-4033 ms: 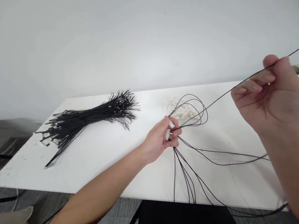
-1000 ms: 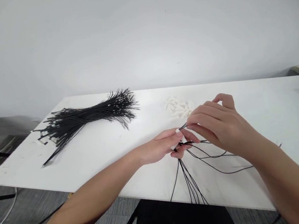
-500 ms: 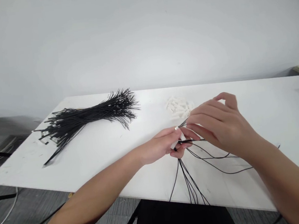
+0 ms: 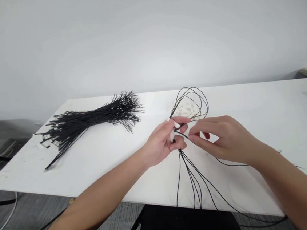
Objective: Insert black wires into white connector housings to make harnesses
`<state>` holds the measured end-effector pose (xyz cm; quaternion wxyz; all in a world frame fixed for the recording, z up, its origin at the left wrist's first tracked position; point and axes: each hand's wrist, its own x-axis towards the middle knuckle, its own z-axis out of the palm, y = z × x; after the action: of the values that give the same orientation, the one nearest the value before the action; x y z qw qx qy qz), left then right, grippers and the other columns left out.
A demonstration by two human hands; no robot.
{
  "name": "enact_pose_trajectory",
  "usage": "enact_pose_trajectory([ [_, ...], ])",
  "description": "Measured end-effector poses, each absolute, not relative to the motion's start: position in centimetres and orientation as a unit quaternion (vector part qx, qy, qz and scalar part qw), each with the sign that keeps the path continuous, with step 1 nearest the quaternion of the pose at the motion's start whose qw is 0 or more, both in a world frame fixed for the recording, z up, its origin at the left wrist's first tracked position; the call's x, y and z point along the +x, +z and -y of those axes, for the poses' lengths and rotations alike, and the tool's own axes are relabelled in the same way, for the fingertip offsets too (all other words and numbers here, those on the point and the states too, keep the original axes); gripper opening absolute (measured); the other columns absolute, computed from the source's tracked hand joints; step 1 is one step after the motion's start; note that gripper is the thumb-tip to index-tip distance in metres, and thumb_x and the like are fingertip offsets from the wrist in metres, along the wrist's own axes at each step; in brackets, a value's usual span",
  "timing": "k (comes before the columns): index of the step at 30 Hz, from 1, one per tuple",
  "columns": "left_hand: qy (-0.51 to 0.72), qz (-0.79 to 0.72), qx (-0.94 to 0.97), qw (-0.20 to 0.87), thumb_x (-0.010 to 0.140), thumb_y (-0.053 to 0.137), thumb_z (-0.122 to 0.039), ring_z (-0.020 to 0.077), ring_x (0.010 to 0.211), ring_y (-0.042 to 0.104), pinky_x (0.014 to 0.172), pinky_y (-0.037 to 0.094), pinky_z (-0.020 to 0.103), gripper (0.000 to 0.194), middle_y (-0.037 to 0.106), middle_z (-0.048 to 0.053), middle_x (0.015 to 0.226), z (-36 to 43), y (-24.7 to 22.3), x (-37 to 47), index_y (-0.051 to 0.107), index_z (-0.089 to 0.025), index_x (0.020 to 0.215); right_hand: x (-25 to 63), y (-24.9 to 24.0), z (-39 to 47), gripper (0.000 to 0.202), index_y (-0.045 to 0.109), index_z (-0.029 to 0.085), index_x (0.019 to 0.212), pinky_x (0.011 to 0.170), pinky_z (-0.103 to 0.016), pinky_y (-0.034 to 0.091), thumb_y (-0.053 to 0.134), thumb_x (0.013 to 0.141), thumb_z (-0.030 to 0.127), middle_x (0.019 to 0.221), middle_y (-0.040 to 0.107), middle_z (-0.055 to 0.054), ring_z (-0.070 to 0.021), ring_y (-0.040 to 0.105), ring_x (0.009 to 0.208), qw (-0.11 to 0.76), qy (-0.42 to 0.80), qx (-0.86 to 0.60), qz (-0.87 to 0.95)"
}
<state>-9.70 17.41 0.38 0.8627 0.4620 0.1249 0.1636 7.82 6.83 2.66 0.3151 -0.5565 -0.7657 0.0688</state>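
My left hand (image 4: 163,139) is closed around white plastic connectors (image 4: 172,135) with thin black wires coming out of them. Some of those wires (image 4: 206,102) arch upward in loops above the fingers. Others hang from below the hand and over the table's front edge. Just to the right, my right hand (image 4: 218,135) pinches a black wire (image 4: 183,135) between thumb and fingertips. That wire runs toward the connectors. Fingers cover part of the connectors, so how each wire sits in them is hidden.
A thick bundle of black wires (image 4: 93,117) with white connectors at its left end lies on the white table (image 4: 125,162). Behind my hands is a pile of small white connectors (image 4: 181,109). A grey wall stands behind the table. Cables lie on the floor at left.
My left hand has moved slightly up and left with the connectors. My right hand has come down, its fingers now pinching a wire. Several wires now loop upward in front of the connector pile.
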Motion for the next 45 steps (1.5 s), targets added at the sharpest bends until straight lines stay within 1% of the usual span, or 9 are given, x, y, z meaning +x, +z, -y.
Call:
enact_pose_trajectory([
  [10, 0.18, -0.132, 0.491, 0.842, 0.096, 0.041, -0.041, 0.0007, 0.049, 0.032, 0.063, 0.042, 0.028, 0.031, 0.041, -0.001, 0.092, -17.1, 0.5, -9.6, 0.064, -0.021, 0.101, 7.6, 3.5, -6.9, 0.026, 0.039, 0.02, 0.069, 0.045, -0.022, 0.027, 0.045, 0.093, 0.025, 0.057, 0.042, 0.005, -0.007, 0.035, 0.05, 0.275, 0.182, -0.611, 0.72],
  [16, 0.18, -0.167, 0.487, 0.838, 0.096, 0.041, -0.041, 0.0008, 0.05, 0.033, 0.067, 0.045, 0.029, 0.029, 0.042, 0.0, 0.096, -16.9, 0.6, -9.6, 0.062, -0.024, 0.105, 8.6, 3.9, -6.7, 0.019, 0.056, 0.023, 0.106, 0.042, -0.019, 0.028, 0.046, 0.096, 0.037, 0.055, 0.034, 0.007, -0.0073, 0.031, 0.047, 0.388, 0.443, -0.559, 0.584],
  [19, 0.171, -0.163, 0.488, 0.84, 0.097, 0.04, -0.041, 0.0004, 0.05, 0.034, 0.068, 0.045, 0.029, 0.03, 0.042, -0.001, 0.096, -17.0, 0.4, -9.7, 0.062, -0.023, 0.105, 9.6, 4.2, -6.7, 0.015, 0.061, 0.023, 0.094, 0.047, -0.022, 0.038, 0.05, 0.094, 0.033, 0.059, 0.045, 0.004, -0.0077, 0.043, 0.049, 0.49, 0.539, -0.485, 0.484],
  [24, 0.151, -0.138, 0.488, 0.849, 0.098, 0.037, -0.042, -0.0006, 0.047, 0.031, 0.063, 0.041, 0.029, 0.03, 0.043, -0.002, 0.093, -17.2, 0.2, -9.8, 0.06, -0.023, 0.104, 10.1, 4.1, -7.3, 0.014, 0.065, 0.03, 0.1, 0.058, -0.029, 0.052, 0.061, 0.087, 0.032, 0.09, 0.064, 0.001, -0.0115, 0.06, 0.063, 0.608, 0.484, -0.447, 0.443],
  [29, 0.14, -0.129, 0.484, 0.854, 0.097, 0.037, -0.042, 0.0, 0.045, 0.032, 0.059, 0.036, 0.028, 0.03, 0.045, -0.002, 0.086, -17.2, 0.1, -9.6, 0.058, -0.021, 0.103, 10.2, 3.5, -8.1, 0.014, 0.064, 0.025, 0.084, 0.059, -0.022, 0.052, 0.063, 0.087, 0.039, 0.07, 0.055, 0.004, -0.0068, 0.055, 0.058, 0.704, 0.414, -0.485, 0.314],
  [33, 0.12, -0.145, 0.484, 0.855, 0.096, 0.038, -0.045, 0.0015, 0.045, 0.029, 0.057, 0.033, 0.027, 0.032, 0.045, -0.001, 0.081, -17.2, 0.1, -9.6, 0.058, -0.02, 0.103, 11.0, 3.8, -8.5, 0.021, 0.064, 0.022, 0.087, 0.059, -0.015, 0.052, 0.066, 0.086, 0.042, 0.062, 0.045, 0.007, -0.003, 0.048, 0.054, 0.797, 0.364, -0.446, 0.183],
  [38, 0.11, -0.158, 0.48, 0.856, 0.094, 0.043, -0.049, 0.0061, 0.052, 0.03, 0.053, 0.025, 0.025, 0.034, 0.039, -0.002, 0.074, -17.3, 0.1, -9.5, 0.058, -0.019, 0.102, 11.0, 5.1, -8.7, 0.031, 0.064, 0.017, 0.096, 0.073, -0.019, 0.057, 0.062, 0.087, 0.046, 0.071, 0.055, 0.005, -0.003, 0.059, 0.064, 0.857, 0.322, -0.39, 0.096],
  [42, 0.113, -0.151, 0.485, 0.854, 0.094, 0.042, -0.048, 0.0094, 0.058, 0.031, 0.052, 0.022, 0.024, 0.035, 0.035, -0.001, 0.072, -17.4, -0.1, -9.6, 0.059, -0.018, 0.102, 11.0, 6.0, -8.1, 0.032, 0.065, 0.014, 0.099, 0.046, -0.007, 0.044, 0.061, 0.088, 0.045, 0.057, 0.043, 0.01, 0.0026, 0.044, 0.044, 0.856, 0.35, -0.366, 0.099],
  [45, 0.113, -0.145, 0.498, 0.848, 0.095, 0.042, -0.047, 0.0099, 0.06, 0.029, 0.053, 0.021, 0.023, 0.037, 0.035, 0.0, 0.072, -17.5, -0.2, -9.6, 0.061, -0.016, 0.101, 11.2, 6.1, -7.5, 0.024, 0.067, 0.019, 0.099, 0.032, -0.014, 0.03, 0.068, 0.085, 0.038, 0.051, 0.038, 0.011, -0.0008, 0.031, 0.036, 0.831, 0.338, -0.412, 0.158],
])
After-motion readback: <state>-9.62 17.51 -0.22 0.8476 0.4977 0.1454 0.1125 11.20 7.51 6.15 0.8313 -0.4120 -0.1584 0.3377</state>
